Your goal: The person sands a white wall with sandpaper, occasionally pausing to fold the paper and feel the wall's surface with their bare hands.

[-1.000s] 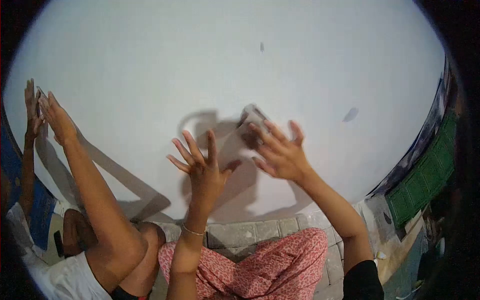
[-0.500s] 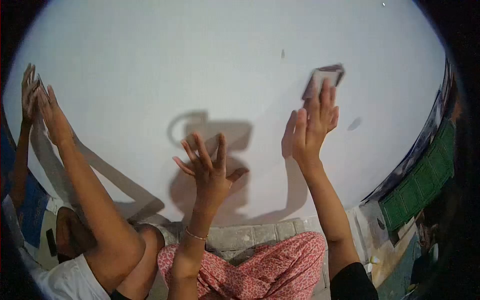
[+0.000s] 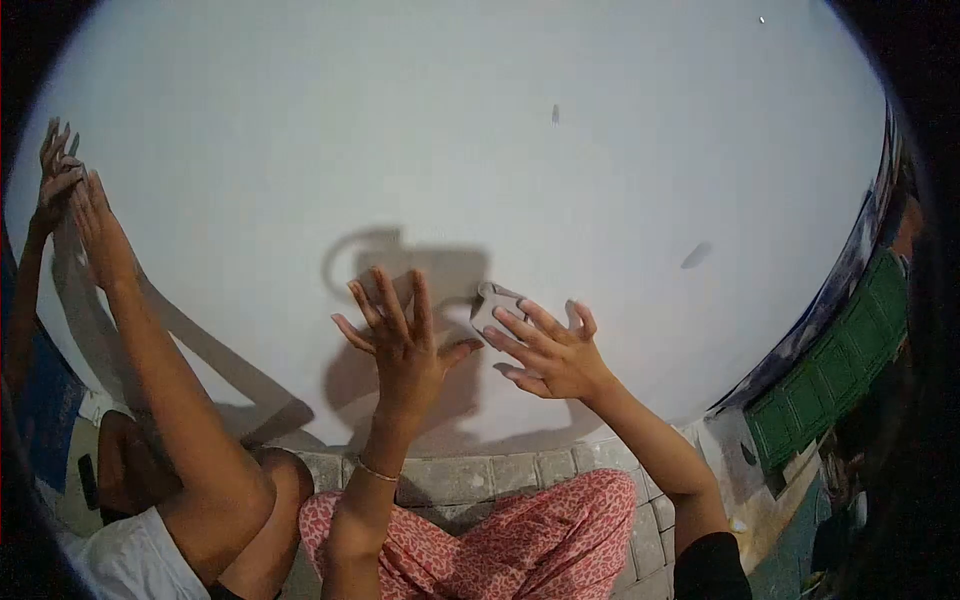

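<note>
A folded piece of pale grey sandpaper (image 3: pixel 488 308) lies against the white wall (image 3: pixel 640 150), its left end curled up. My right hand (image 3: pixel 550 350) presses it to the wall with the fingertips, fingers spread over its right part. To the left, my left hand (image 3: pixel 408 335) is open with its fingers spread up before the wall, nothing in it. Its thumb tip comes close to the sandpaper's lower left side. The rest of the sheet is hidden beneath my right fingers.
Another person's hand (image 3: pixel 98 225) and a second hand (image 3: pixel 58 180) meet at the wall on the far left. Grey paving blocks (image 3: pixel 460 480) run along the wall's foot. A green panel (image 3: pixel 830 360) stands at right. Small dark marks (image 3: pixel 697 255) show on the wall.
My right hand has moved down and left with the sandpaper, from the upper right of the wall to beside my left hand. My left hand stays spread in nearly the same place.
</note>
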The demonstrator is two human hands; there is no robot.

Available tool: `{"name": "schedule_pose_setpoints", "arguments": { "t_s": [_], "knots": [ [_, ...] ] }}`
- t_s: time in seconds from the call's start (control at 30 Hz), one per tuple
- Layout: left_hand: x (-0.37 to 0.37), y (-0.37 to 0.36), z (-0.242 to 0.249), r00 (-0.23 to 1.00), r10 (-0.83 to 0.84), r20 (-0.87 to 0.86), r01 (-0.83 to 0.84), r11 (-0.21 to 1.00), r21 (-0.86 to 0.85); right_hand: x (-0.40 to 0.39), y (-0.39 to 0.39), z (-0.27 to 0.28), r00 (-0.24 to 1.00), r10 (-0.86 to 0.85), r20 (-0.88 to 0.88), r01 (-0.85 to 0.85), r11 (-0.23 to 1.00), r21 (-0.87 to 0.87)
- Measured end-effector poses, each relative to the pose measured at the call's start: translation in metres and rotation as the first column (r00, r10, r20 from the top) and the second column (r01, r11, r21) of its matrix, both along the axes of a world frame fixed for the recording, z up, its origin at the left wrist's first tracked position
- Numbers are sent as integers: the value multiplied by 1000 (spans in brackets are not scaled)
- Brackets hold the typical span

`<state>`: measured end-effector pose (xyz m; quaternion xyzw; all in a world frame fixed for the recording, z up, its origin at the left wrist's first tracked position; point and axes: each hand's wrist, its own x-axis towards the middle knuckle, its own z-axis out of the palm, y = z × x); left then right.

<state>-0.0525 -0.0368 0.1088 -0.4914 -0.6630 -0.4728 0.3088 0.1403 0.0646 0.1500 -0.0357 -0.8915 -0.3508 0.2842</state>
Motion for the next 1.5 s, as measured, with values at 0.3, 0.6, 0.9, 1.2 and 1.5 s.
{"name": "schedule_pose_setpoints", "arguments": {
  "t_s": [0.3, 0.6, 0.9, 1.2, 1.5],
  "knots": [
    [1, 0, -1, 1000, 10, 13, -10, 1000, -18, -5, 7, -3, 946, -17, -323, -16, 995, -99],
    [2, -3, 1, 999, 42, -32, -43, 999, -31, -33, -16, 2, 873, -159, -462, -11, 939, -344],
    [-1, -3, -1, 1000, 10, -22, -11, 999, -42, 41, 58, 77, 91, -266, -960, -492, 826, -275],
    [0, -4, -2, 999, 37, -35, -40, 995, -87, 26, 34, 66, 800, -217, -560, 225, 973, -55],
    [-1, 0, -3, 991, 113, -75, -119, 990, -81, -14, 6, 81, 995, 1, -103, 9, 996, 93]
  ]
}}
